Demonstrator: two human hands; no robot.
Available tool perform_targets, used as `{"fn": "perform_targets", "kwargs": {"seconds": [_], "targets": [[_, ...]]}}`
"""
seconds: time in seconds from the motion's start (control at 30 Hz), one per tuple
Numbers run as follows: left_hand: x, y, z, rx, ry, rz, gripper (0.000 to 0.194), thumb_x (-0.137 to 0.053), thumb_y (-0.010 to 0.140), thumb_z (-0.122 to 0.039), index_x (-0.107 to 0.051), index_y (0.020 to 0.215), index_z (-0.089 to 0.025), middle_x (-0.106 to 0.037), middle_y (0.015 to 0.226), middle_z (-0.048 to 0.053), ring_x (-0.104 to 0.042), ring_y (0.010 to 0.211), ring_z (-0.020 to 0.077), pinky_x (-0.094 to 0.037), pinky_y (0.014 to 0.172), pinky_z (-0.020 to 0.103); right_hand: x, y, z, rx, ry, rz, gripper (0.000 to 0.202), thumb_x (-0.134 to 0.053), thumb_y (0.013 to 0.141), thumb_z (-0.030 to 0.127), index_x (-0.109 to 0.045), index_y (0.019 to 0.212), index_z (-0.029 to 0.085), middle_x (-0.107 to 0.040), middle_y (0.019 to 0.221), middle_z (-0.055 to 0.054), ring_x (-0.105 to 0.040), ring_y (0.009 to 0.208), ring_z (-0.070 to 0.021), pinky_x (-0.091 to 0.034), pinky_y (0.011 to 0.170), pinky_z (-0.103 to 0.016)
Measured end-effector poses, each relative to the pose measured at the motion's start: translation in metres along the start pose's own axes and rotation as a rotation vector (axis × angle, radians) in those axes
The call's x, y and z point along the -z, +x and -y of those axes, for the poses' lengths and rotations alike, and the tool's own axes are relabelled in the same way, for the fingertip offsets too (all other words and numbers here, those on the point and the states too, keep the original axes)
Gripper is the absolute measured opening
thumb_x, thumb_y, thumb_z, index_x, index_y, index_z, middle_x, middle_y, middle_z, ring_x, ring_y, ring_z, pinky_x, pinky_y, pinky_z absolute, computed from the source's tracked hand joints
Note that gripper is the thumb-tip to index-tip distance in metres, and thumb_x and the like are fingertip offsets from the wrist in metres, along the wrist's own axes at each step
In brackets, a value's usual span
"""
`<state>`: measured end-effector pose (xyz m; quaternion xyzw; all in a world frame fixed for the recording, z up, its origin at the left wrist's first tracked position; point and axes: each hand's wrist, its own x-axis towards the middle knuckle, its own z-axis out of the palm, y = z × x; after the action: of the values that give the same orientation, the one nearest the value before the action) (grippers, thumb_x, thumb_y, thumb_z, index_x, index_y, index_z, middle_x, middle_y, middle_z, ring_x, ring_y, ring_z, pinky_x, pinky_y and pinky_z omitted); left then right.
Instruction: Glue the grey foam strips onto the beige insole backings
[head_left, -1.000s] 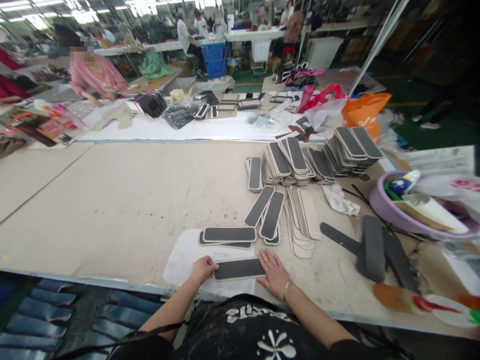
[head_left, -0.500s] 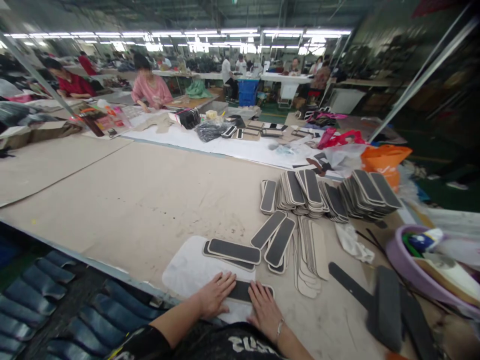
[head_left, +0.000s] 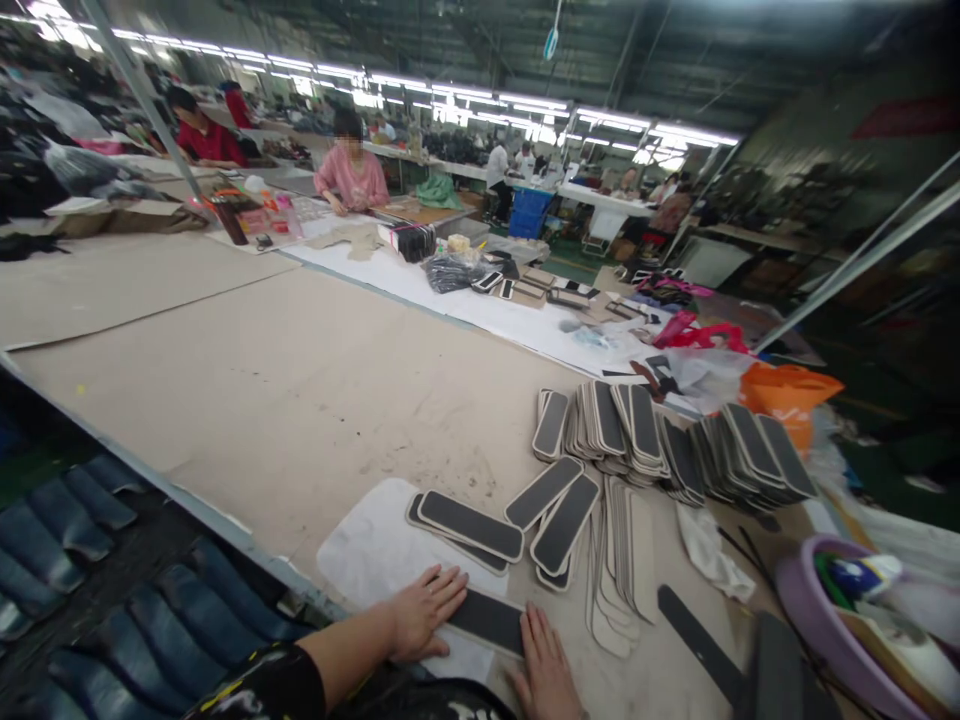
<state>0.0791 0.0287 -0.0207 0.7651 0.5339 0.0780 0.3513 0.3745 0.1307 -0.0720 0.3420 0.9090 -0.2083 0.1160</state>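
Note:
A dark rounded panel with a pale border (head_left: 487, 618) lies on a white sheet (head_left: 360, 540) near the table's front edge. My left hand (head_left: 426, 612) rests flat on its left end, fingers spread. At its right end lies my right hand (head_left: 546, 660), fingers stretched out, palm down. Just beyond, two similar panels (head_left: 471, 524) overlap, and more panels (head_left: 564, 518) lie crossed to their right. Thin pale strips (head_left: 626, 550) are fanned out beside these.
Stacks of dark panels (head_left: 630, 425) stand at the right rear. A purple basin (head_left: 806, 600), a white cloth (head_left: 712, 555) and an orange bag (head_left: 791, 395) are on the right. Dark curved pieces (head_left: 172, 625) lie below the table's left edge. A person in pink (head_left: 352, 175) sits across.
The view has tilted and turned. My right hand has slid toward the panel's right end, uncovering more of its surface. My left hand stays on the left end.

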Motion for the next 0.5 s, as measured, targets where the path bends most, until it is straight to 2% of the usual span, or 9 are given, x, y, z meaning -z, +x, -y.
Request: {"fn": "perform_targets", "kwargs": {"seconds": [0.1,0.2,0.27,0.33,0.4,0.5], "targets": [[-0.002,0.004,0.005,0.045,-0.013,-0.023,0.067,-0.049,0.083,-0.037,-0.022,0.142,-0.021,-0.023,0.150,0.013,-0.018,0.138,0.0303,-0.016,0.111,0.051,0.015,0.008,0.000,-0.035,0.017,-0.040,0.056,-0.045,0.082,0.029,-0.040,0.137,0.020,-0.042,0.140,-0.010,-0.038,0.128,-0.0297,-0.033,0.104,-0.045],[0.002,0.011,0.006,0.140,0.003,-0.073,0.067,-0.055,0.076,-0.023,-0.030,0.138,-0.023,-0.033,0.146,0.011,-0.030,0.133,0.0290,-0.024,0.108,0.046,0.034,0.015,0.009,-0.114,0.034,-0.084,0.066,-0.053,0.071,0.021,-0.041,0.136,0.020,-0.050,0.130,-0.012,-0.046,0.119,-0.0297,-0.037,0.101,-0.041],[0.009,0.016,0.003,0.191,0.006,-0.105,0.070,-0.061,0.069,-0.022,-0.035,0.134,-0.023,-0.042,0.139,0.010,-0.039,0.124,0.0296,-0.031,0.104,0.044,0.047,0.019,0.017,-0.144,0.061,-0.073,0.072,-0.058,0.063,0.018,-0.042,0.134,0.018,-0.053,0.124,-0.012,-0.048,0.114,-0.0298,-0.039,0.098,-0.039],[0.018,0.021,-0.002,0.234,0.012,-0.086,0.066,-0.067,0.063,-0.024,-0.044,0.125,-0.023,-0.050,0.127,0.011,-0.045,0.113,0.0297,-0.036,0.097,0.042,0.058,0.022,0.023,-0.161,0.090,-0.052,0.072,-0.063,0.058,0.017,-0.047,0.129,0.018,-0.054,0.117,-0.012,-0.050,0.109,-0.0289,-0.040,0.095,-0.038],[0.026,0.027,-0.005,0.276,0.027,-0.042,0.060,-0.072,0.057,-0.027,-0.052,0.113,-0.021,-0.053,0.117,0.011,-0.048,0.105,0.0307,-0.040,0.090,0.043,0.065,0.024,0.026,-0.166,0.108,-0.031,0.063,-0.067,0.055,0.018,-0.054,0.117,0.018,-0.056,0.111,-0.010,-0.052,0.104,-0.0271,-0.041,0.091,-0.035],[0.034,0.034,-0.005,0.318,0.041,0.008,0.055,-0.077,0.047,-0.027,-0.058,0.098,-0.020,-0.056,0.108,0.012,-0.050,0.101,0.0333,-0.041,0.085,0.045,0.074,0.028,0.029,-0.126,0.136,0.022,0.038,-0.070,0.057,0.021,-0.063,0.094,0.021,-0.060,0.097,-0.005,-0.057,0.090,-0.0217,-0.045,0.078,-0.029]]}}
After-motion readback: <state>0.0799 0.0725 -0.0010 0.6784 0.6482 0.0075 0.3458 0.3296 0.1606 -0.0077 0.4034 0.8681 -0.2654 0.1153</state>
